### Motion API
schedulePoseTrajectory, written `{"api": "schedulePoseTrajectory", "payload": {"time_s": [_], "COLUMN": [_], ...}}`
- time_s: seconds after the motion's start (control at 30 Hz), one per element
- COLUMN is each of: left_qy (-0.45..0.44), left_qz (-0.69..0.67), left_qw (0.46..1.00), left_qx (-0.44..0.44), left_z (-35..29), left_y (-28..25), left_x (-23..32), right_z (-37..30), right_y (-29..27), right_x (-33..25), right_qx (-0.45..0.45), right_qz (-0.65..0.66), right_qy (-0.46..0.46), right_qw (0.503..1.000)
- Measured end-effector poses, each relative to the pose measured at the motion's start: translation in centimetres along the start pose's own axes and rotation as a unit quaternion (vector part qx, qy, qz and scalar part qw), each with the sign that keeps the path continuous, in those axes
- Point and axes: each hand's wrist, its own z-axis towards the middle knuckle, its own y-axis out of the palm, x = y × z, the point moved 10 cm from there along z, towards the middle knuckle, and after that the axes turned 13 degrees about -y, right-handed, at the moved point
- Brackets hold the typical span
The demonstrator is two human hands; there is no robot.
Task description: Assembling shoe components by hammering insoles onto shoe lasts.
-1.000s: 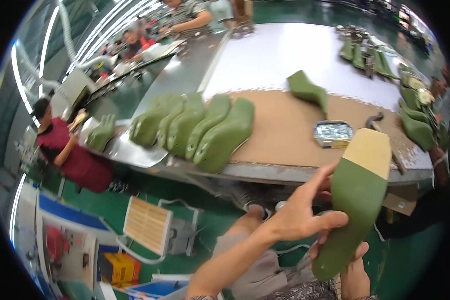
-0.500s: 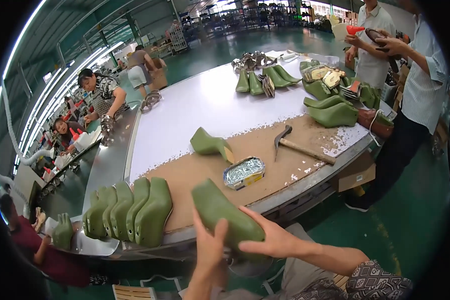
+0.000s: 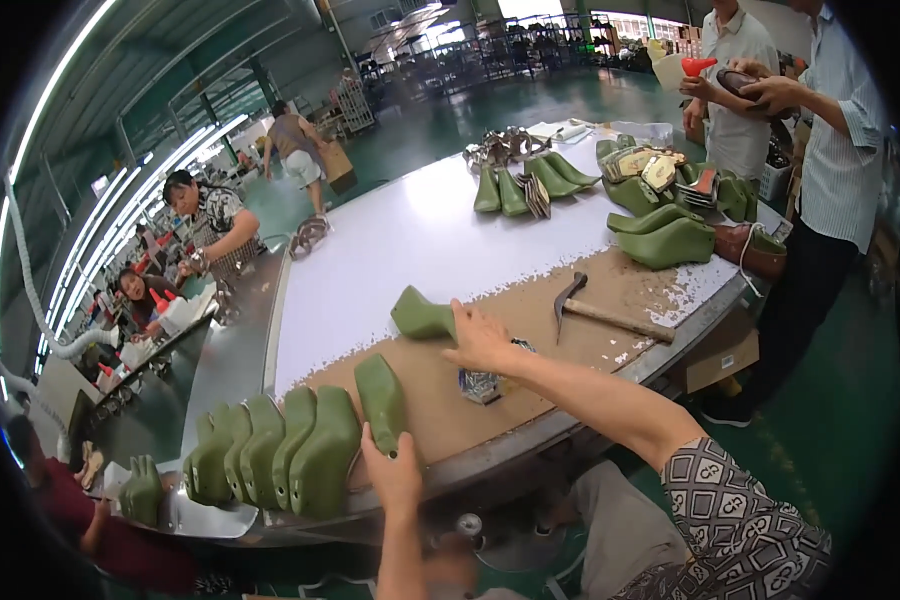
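Gripping a green last's (image 3: 378,393) near end, the left hand (image 3: 394,474) is half-curled; another last (image 3: 419,316) lies against the right hand (image 3: 483,340), grip unclear.

Your right sleeve (image 3: 735,515), lower right of the frame, is dark, printed with pale square and diamond outlines around small pale motifs. Your garment leg (image 3: 620,530), bottom centre, is plain greyish beige. Your left hand (image 3: 395,475) and right hand (image 3: 483,340) are bare.
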Motion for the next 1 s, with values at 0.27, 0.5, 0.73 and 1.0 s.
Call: {"api": "schedulePoseTrajectory", "payload": {"time_s": [0.27, 0.5, 0.73, 1.0], "left_qy": [0.026, 0.14, 0.135, 0.165], "left_qz": [0.088, 0.081, 0.281, 0.274], "left_qw": [0.995, 0.986, 0.95, 0.946], "left_qx": [0.034, -0.044, 0.001, 0.042], "left_z": [0.5, 4.4, 6.2, 11.9], "left_y": [0.0, 0.6, 9.9, 11.7], "left_x": [2.7, 4.6, 8.6, 8.5], "right_z": [6.9, 8.8, 9.0, -7.2], "right_y": [-4.5, -2.7, 2.5, -10.0], "right_x": [8.7, 12.3, 9.3, 7.7], "right_qx": [0.047, 0.004, 0.096, 0.105], "right_qz": [0.138, 0.368, 0.304, 0.03], "right_qy": [0.005, 0.107, 0.105, -0.167], "right_qw": [0.989, 0.924, 0.942, 0.98]}}
